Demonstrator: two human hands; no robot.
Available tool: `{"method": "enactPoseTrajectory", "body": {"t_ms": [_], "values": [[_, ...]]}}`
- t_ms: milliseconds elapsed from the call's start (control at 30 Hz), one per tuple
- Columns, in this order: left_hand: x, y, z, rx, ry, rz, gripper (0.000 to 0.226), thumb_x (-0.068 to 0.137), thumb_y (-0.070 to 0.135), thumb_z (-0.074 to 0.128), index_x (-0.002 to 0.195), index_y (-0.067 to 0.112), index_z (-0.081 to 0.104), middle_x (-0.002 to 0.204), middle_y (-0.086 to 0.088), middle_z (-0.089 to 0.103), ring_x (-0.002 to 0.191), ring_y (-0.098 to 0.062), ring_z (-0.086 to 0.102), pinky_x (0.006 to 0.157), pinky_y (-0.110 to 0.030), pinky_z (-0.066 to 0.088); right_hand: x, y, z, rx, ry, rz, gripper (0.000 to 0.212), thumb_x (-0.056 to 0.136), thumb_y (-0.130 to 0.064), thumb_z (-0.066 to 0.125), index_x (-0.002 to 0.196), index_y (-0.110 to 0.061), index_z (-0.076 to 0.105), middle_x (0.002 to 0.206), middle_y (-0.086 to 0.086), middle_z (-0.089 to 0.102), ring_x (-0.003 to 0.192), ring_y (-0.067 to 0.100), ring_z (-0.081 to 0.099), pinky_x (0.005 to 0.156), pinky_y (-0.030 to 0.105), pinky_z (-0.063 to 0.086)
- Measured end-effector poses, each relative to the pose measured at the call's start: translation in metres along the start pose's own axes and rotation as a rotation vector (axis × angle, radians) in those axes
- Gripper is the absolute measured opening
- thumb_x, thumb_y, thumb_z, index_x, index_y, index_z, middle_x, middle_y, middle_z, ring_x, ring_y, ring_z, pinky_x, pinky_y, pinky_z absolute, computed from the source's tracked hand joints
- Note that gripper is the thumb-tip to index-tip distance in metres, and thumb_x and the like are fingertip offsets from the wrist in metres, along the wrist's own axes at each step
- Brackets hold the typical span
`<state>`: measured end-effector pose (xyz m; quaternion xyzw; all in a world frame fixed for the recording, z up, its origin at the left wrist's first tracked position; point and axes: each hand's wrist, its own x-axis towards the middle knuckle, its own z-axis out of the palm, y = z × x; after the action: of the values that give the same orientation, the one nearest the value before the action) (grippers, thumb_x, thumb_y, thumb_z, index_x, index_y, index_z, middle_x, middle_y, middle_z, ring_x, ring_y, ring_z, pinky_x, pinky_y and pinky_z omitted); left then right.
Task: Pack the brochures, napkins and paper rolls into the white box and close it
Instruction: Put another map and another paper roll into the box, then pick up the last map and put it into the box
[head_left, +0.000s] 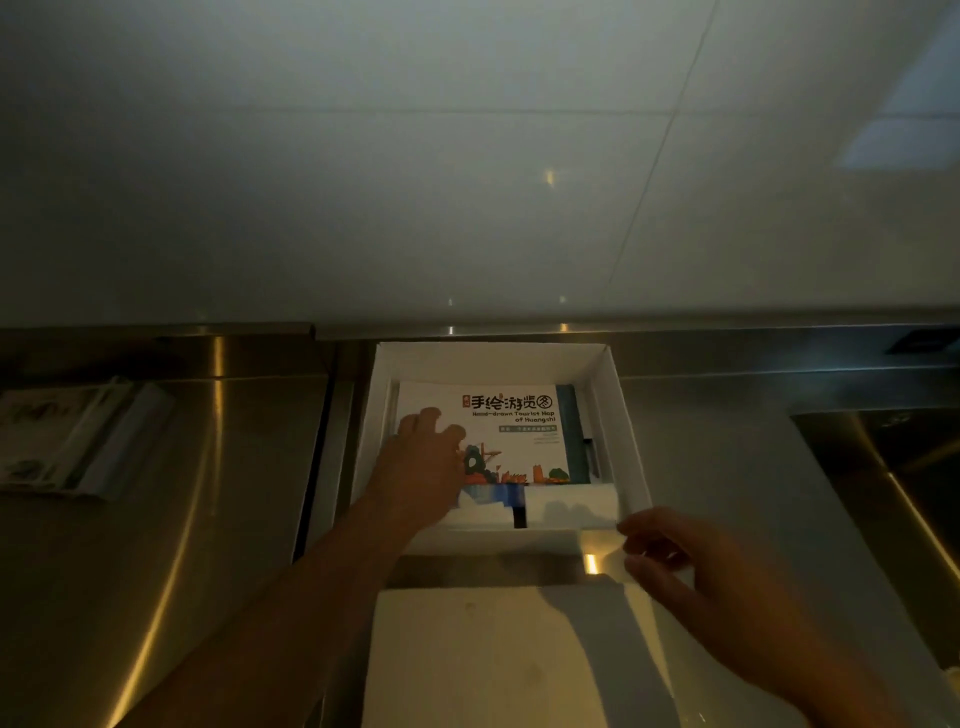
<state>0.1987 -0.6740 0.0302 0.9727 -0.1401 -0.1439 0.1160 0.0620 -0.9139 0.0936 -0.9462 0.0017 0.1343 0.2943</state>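
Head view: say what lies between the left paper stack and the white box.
Bare steel counter crossed by a dark seam, seen in the head view.

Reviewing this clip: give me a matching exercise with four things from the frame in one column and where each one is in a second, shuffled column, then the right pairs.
Things:
1. left hand
2. right hand
3. paper stack
4. white panel

Places:
A. on the steel counter, left of the white box
B. at the box's near right corner
C. nearest the camera, in front of the box
D. resting on the tourist map brochure inside the box

Pairs: 1-D, 2-B, 3-A, 4-C
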Motion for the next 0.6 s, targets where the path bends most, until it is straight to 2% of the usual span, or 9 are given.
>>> {"method": "enactPoseTrajectory", "body": {"t_ms": [100,167,267,333,400,467,533,600], "values": [[-0.059,-0.004,-0.010,-0.194,0.342,0.070,0.038,0.085,0.017,0.059,0.123,0.020,0.055,0.146,-0.006,0.038,0.134,-0.021,0.034,0.103,-0.036,0.044,-0.004,-0.011,0.013,0.010,-0.002,-0.042,0.027,0.086,-0.025,0.064,0.089,-0.049,0.051,0.083,-0.018,0.063,0.089,-0.008,0.056,0.072,0.003,0.043],[-0.100,-0.017,-0.015,-0.227,0.485,0.062,0.033,0.083,0.013,0.061,0.115,0.020,0.061,0.140,-0.007,0.046,0.128,-0.021,0.043,0.100,-0.026,0.041,-0.004,-0.028,0.027,-0.014,-0.042,-0.071,0.030,0.085,-0.023,0.065,0.086,-0.049,0.051,0.082,-0.018,0.063,0.083,-0.005,0.059,0.071,0.006,0.045],[-0.157,-0.051,-0.019,-0.263,0.552,-0.016,0.028,0.085,0.017,0.057,0.112,0.024,0.063,0.139,-0.001,0.045,0.126,-0.013,0.044,0.101,-0.016,0.031,-0.007,-0.069,0.053,-0.045,-0.092,-0.143,0.030,0.084,-0.029,0.066,0.085,-0.052,0.047,0.083,-0.024,0.060,0.085,-0.014,0.054,0.071,0.004,0.043],[-0.189,-0.083,-0.017,-0.301,0.589,-0.062,0.028,0.084,0.013,0.057,0.108,0.025,0.064,0.137,0.001,0.046,0.126,-0.012,0.044,0.101,-0.019,0.034,-0.011,-0.103,0.074,-0.074,-0.111,-0.183,0.028,0.083,-0.034,0.066,0.083,-0.054,0.046,0.082,-0.025,0.059,0.089,-0.021,0.049,0.071,0.002,0.041],[-0.215,-0.116,-0.015,-0.345,0.590,-0.108,0.031,0.079,0.006,0.062,0.102,0.026,0.066,0.134,0.000,0.049,0.125,-0.017,0.046,0.101,-0.027,0.040,-0.016,-0.138,0.099,-0.083,-0.112,-0.213,0.024,0.083,-0.039,0.064,0.083,-0.055,0.046,0.084,-0.025,0.058,0.086,-0.017,0.052,0.072,0.003,0.041],[-0.238,-0.151,-0.015,-0.334,0.552,-0.104,0.035,0.070,0.000,0.070,0.096,0.024,0.069,0.127,-0.006,0.055,0.118,-0.026,0.054,0.094,-0.034,0.047,-0.021,-0.170,0.132,-0.111,-0.110,-0.208,0.020,0.086,-0.044,0.058,0.098,-0.054,0.046,0.098,-0.025,0.055,0.091,-0.014,0.051,0.081,0.003,0.038],[-0.259,-0.191,-0.018,-0.297,0.524,-0.080,0.041,0.059,-0.001,0.077,0.092,0.022,0.070,0.121,-0.011,0.061,0.107,-0.033,0.060,0.084,-0.040,0.052,-0.028,-0.201,0.171,-0.124,-0.069,-0.193,0.039,0.088,-0.046,0.054,0.126,-0.041,0.047,0.121,-0.020,0.049,0.113,-0.005,0.046,0.092,0.005,0.031],[-0.284,-0.234,-0.026,-0.283,0.508,-0.063,0.042,0.058,0.004,0.078,0.094,0.023,0.070,0.123,-0.011,0.060,0.108,-0.032,0.060,0.082,-0.043,0.054,-0.034,-0.239,0.207,-0.138,-0.041,-0.116,0.058,0.085,-0.046,0.058,0.138,-0.042,0.034,0.136,-0.011,0.045,0.128,0.011,0.041,0.101,0.018,0.032]]}}
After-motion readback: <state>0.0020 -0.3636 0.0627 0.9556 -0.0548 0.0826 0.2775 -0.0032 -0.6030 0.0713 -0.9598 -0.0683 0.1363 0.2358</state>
